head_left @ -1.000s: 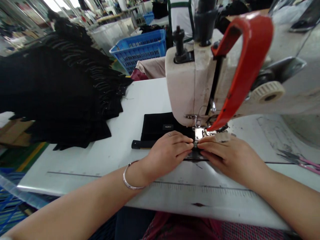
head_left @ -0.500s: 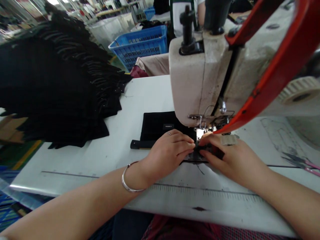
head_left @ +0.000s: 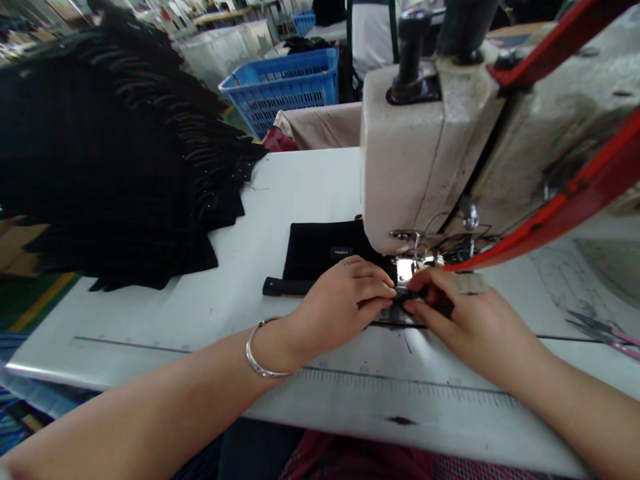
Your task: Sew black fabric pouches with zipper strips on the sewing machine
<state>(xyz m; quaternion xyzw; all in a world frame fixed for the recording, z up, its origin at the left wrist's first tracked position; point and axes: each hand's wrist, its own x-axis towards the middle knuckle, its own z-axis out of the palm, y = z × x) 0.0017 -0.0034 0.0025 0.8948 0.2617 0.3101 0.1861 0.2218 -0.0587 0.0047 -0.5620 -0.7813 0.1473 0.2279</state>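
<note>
A black fabric piece (head_left: 311, 248) with a small label lies flat on the sewing table, left of the needle. Along its near edge runs a narrow black strip (head_left: 284, 287). My left hand (head_left: 339, 303), fingers together, presses on the strip and grips it beside the presser foot. With thumb and forefinger, my right hand (head_left: 463, 312) pinches the dark end of the work just right of the foot; that end is partly hidden by the fingers. Above both hands stands the sewing machine (head_left: 407, 160), its lamp lighting the needle area.
A tall stack of black fabric pieces (head_left: 115, 167) rests on the table's left side. Small scissors (head_left: 603, 331) with pink handles lie at the right. A blue crate (head_left: 285, 87) stands beyond the table, near a person (head_left: 374, 37). The machine's red guard (head_left: 560, 207) slants overhead.
The view has shifted slightly, so the machine appears farther right and nearer. Both hands keep their hold on the strip beside the needle, with barely any movement against the table.
</note>
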